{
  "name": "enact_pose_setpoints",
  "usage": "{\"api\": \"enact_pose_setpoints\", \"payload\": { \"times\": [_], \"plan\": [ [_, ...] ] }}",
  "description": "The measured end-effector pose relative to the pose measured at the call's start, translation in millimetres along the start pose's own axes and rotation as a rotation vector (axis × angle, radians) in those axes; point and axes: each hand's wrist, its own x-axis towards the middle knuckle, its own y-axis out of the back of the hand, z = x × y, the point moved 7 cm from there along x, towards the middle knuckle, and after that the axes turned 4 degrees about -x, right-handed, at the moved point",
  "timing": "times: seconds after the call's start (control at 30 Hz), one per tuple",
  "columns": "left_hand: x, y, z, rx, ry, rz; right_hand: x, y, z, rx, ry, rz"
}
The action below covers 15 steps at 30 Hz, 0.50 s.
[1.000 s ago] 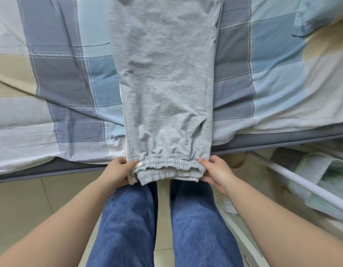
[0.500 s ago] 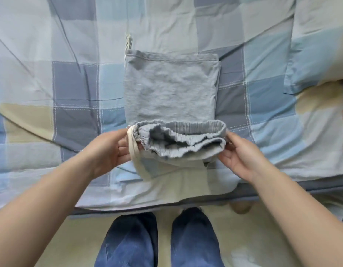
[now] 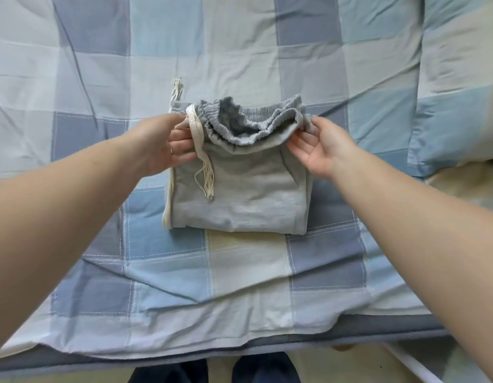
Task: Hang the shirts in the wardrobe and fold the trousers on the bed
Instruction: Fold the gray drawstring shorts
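You are in the middle of folding the grey trousers (image 3: 240,186), which lie in the centre of the frame on the checked bed cover (image 3: 101,64). The lower half of them already rests flat on the cover as a doubled layer, with the fold line toward the bottom of the frame. Your left hand (image 3: 168,145) pinches the left corner of the gathered cuffs (image 3: 248,121), and a cream drawstring (image 3: 202,158) hangs down over its fingers onto the grey cloth. Your right hand (image 3: 320,146) pinches the right corner of the same cuffs between the thumb and the fingers, with the palm turned up. The cuffs are lifted a little above the layer under them and look bunched, not yet laid down. I judge that the next move calls for you to lower both corners together toward the far edge, so that the edges meet evenly, and then to smooth the cloth. Take care that the drawstring does not get caught inside the fold. No shirts or wardrobe are in view.
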Motion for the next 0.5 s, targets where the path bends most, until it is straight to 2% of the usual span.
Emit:
{"api": "enact_pose_setpoints", "payload": {
  "times": [0.13, 0.23, 0.33, 0.5],
  "plan": [
    [10.2, 15.7, -13.7, -0.007, -0.063, 0.156, 14.6, 19.6, 11.0, -0.108, -0.014, 0.08],
    [5.4, 47.2, -42.0, 0.248, -0.113, 0.312, 12.0, 52.2, 31.0, -0.414, 0.063, 0.233],
    [-8.7, 66.0, -76.3, 0.469, -0.113, 0.362, -1.9, 85.0, 62.6, -0.715, 0.13, 0.337],
    [-19.2, 66.2, -123.1, 0.513, -0.018, 0.262, -23.0, 100.2, 123.9, -0.82, 0.038, 0.192]
  ]
}}
